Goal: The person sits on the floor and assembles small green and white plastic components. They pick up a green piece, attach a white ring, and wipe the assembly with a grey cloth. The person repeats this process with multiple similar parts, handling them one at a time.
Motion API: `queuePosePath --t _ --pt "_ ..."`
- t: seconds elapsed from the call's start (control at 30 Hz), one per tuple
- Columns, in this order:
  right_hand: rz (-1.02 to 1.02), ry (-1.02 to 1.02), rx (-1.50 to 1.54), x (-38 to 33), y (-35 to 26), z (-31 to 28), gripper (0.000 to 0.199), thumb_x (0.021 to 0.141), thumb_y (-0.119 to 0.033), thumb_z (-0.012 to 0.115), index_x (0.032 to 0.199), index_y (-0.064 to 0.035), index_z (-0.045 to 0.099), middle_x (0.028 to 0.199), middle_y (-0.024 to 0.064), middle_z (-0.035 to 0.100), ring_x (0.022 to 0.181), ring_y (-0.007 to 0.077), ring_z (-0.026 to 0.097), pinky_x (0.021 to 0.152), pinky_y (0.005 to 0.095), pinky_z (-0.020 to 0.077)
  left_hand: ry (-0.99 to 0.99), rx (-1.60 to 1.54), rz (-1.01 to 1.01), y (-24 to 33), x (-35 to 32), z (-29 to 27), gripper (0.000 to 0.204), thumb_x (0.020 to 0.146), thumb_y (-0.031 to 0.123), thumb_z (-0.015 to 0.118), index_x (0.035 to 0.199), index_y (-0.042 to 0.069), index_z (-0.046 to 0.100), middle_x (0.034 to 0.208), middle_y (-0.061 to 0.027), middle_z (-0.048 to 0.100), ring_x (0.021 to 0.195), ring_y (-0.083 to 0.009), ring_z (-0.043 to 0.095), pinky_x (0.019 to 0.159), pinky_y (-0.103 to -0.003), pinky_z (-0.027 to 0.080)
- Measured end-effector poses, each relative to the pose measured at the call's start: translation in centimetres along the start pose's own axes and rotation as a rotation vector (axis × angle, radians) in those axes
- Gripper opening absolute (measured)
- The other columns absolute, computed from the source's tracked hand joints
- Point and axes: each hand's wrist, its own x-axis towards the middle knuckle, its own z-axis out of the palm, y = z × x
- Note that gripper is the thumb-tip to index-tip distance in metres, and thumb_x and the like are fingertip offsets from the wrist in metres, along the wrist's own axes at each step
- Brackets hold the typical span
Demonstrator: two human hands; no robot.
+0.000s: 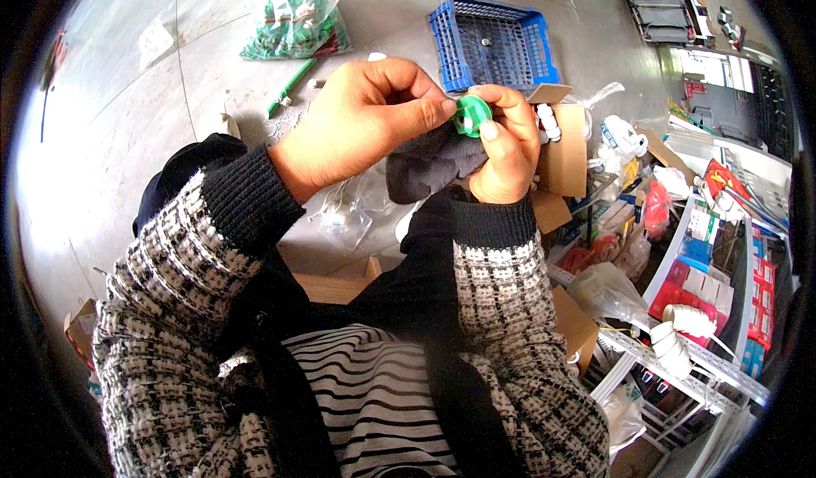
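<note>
In front of my knees I have both hands raised and close together. Between the thumb and fingers of my right hand (510,151) is a small round green plastic cap (473,117), its hollow side partly facing up with something pale inside. My left hand (370,113) is closed in a pinch, thumb against forefinger, right at the cap's left edge. Whatever lies between those fingertips is too small or hidden to make out. Dark grey cloth (425,170) shows just below the cap.
Beyond my hands stand a blue plastic crate (495,40) and a clear bag of green parts (296,23). A green tube (291,85) lies on the floor. On the right are an open cardboard box (563,155) with white fittings and crowded metal shelving (705,350).
</note>
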Motion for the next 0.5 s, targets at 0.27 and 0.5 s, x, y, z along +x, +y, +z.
queuePosePath --t 0.27,0.5 --pt "-0.2 0.029 -0.424 0.32 0.47 -0.36 0.027 0.07 -0.006 0.06 0.096 0.0006 0.057 0.086 0.0043 0.057 0.076 0.0109 0.053 0.07 0.023 0.0426 0.007 0.098 -0.106 0.11 -0.15 0.07 0.017 0.081 0.02 0.062 0.085 0.004 0.062 0.061 0.0034 0.053 0.046 -0.0017 0.041 0.04 -0.017 0.033" --pt "-0.336 0.028 -0.661 0.32 0.63 -0.54 0.026 0.065 -0.008 0.063 0.09 -0.0011 0.06 0.082 0.0083 0.058 0.073 0.0172 0.056 0.066 0.0268 0.0448 -0.023 0.229 -0.216 0.71 0.21 -0.17 0.02 0.08 0.021 0.062 0.086 0.001 0.063 0.056 0.0024 0.05 0.043 -0.0027 0.041 0.038 -0.018 0.032"
